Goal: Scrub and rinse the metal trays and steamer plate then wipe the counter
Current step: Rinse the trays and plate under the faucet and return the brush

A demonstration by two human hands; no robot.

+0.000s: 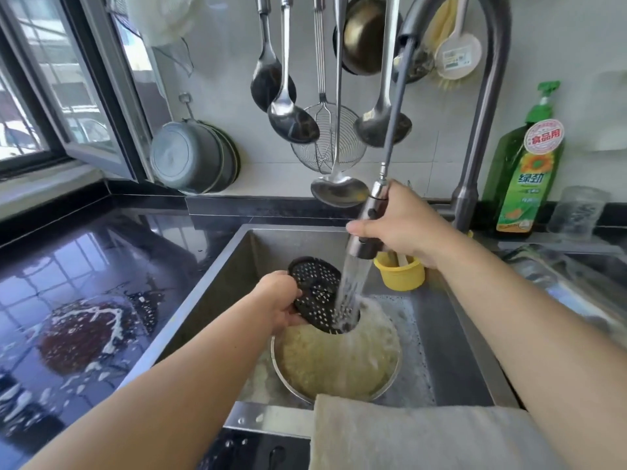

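left hand (283,301) grips the edge of the dark perforated steamer plate (320,293), holding it tilted over the sink (451,337). right hand (403,225) is wrapped around the pull-out spray head (368,228), its hose drawn down from the tall faucet (481,106). water runs from the head onto the lower part of the plate and falls through into a round metal tray (339,364) lying on the sink floor, full of cloudy, foamy water. foam also lies on the sink floor around the tray. a small yellow cup (400,274) hangs at the back right of the sink, just beside the right wrist. a pale cloth (417,435) is draped over the near sink rim. black worktop (101,252) to the left is wet, with a reddish-brown smear and white suds (84,334). on the wall behind: ladles, spoons and a wire skimmer (330,140) hanging; metal basins (193,157) hung near the window. green dish soap bottle (526,164) stands right of the faucet base, a clear glass (576,212) beside it.
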